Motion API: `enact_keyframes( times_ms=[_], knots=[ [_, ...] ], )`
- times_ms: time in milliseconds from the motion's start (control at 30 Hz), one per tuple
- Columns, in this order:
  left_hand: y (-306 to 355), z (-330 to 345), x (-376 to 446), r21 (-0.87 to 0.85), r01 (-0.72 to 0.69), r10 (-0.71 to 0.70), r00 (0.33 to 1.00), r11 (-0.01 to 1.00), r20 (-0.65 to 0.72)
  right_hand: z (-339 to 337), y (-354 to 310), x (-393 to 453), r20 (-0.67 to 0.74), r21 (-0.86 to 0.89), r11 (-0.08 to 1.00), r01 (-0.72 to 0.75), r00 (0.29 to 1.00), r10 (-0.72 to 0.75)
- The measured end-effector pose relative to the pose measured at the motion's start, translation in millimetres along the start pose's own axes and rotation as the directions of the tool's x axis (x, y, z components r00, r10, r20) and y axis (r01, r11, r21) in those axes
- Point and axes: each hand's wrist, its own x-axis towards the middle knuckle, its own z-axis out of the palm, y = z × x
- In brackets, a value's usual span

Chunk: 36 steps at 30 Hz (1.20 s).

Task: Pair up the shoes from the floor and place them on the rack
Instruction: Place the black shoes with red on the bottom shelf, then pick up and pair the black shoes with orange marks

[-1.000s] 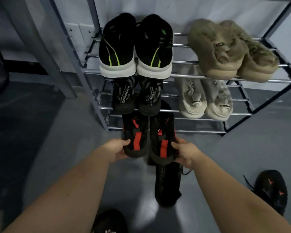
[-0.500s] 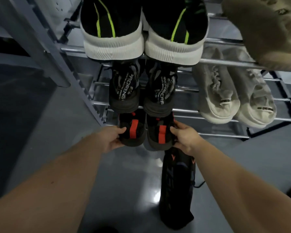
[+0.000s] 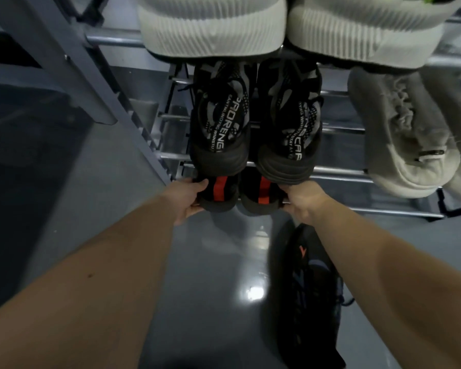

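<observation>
Both hands reach to the bottom tier of the metal rack [image 3: 338,170], each grasping one shoe of a black pair with orange heel strips: the left hand [image 3: 189,198] has thumb and fingers curled round the outer side of the left orange-strip shoe [image 3: 218,194], and the right hand [image 3: 301,201] clasps the outer side of the right orange-strip shoe [image 3: 258,194]. The two shoes sit side by side, heels toward the camera, at the front left edge of the lowest tier; whether their soles already rest on the bars I cannot tell, since the tier above hides all but the heels. Directly over them, on the middle tier, stands a pair of black lettered sneakers [image 3: 253,123], their heels overhanging the front bar and just above the held pair, leaving little room between. To the right on that same tier lie pale beige shoes [image 3: 407,129], cut by the right edge of the view. On the top tier, white-soled shoes [image 3: 288,25] fill the upper edge of the view. The rack's grey side frame [image 3: 72,62] slants down at the left. On the glossy grey floor [image 3: 210,275] in front of the rack, under the right forearm, lies a single black shoe with an orange mark [image 3: 309,291], well apart from the rack's front edge
</observation>
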Motion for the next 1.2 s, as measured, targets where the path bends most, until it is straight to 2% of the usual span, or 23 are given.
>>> enact_keyframes(
  times_ms=[267, 367, 433, 533, 567, 633, 700, 767, 933, 1067, 1200],
  knots=[
    [-15.9, -0.2, -5.2, 0.169, -0.104, 0.120, 0.989, 0.980, -0.087, -5.9, 2.5, -1.2, -0.010, -0.118, 0.993, -0.014, 1.000, 0.013],
    [-23.3, 3.7, -10.6, 0.387, -0.213, 0.279, 0.952, 0.897, -0.124, -14.1, 3.4, -10.3, -0.008, -0.240, 0.968, 0.075, 0.997, -0.080],
    [-26.7, 7.9, -22.3, 0.591, -0.243, 0.390, 0.911, 0.769, -0.133, -24.6, 4.5, -19.0, 0.022, -0.443, 0.880, 0.170, 0.984, -0.179],
    [-36.8, 17.5, -43.4, 0.743, -0.235, 0.488, 0.862, 0.627, -0.139, -47.0, 5.4, -42.2, 0.110, -0.750, 0.618, 0.235, 0.966, -0.234],
    [-41.6, 22.4, -53.3, 0.779, -0.216, 0.505, 0.851, 0.588, -0.145, -55.8, 6.0, -52.3, 0.132, -0.810, 0.534, 0.243, 0.962, -0.237],
    [-52.0, 34.7, -76.5, 0.859, -0.182, 0.521, 0.846, 0.479, -0.110, -75.6, 8.9, -75.3, 0.136, -0.873, 0.433, 0.224, 0.965, -0.225],
    [-62.6, 50.9, -98.4, 0.923, -0.218, 0.549, 0.836, 0.316, 0.009, -99.1, 16.8, -99.7, 0.127, -0.908, 0.369, 0.200, 0.969, -0.213],
    [-71.7, 72.1, -118.1, 0.948, -0.272, 0.527, 0.837, 0.165, 0.149, -125.1, 27.7, -121.8, 0.112, -0.932, 0.321, 0.170, 0.975, -0.193],
    [-99.9, 144.6, -169.7, 0.900, -0.407, 0.318, 0.842, -0.156, 0.436, -207.5, 55.6, -183.5, 0.005, -0.966, 0.255, 0.051, 0.984, -0.180],
    [-126.3, 208.5, -202.6, 0.791, -0.511, 0.190, 0.786, -0.337, 0.589, -271.5, 81.2, -222.7, -0.098, -0.966, 0.254, -0.051, 0.980, -0.174],
    [-158.9, 269.1, -227.2, 0.684, -0.588, 0.087, 0.728, -0.431, 0.680, -329.0, 108.1, -248.0, -0.206, -0.939, 0.309, -0.151, 0.967, -0.152]
  ],
)
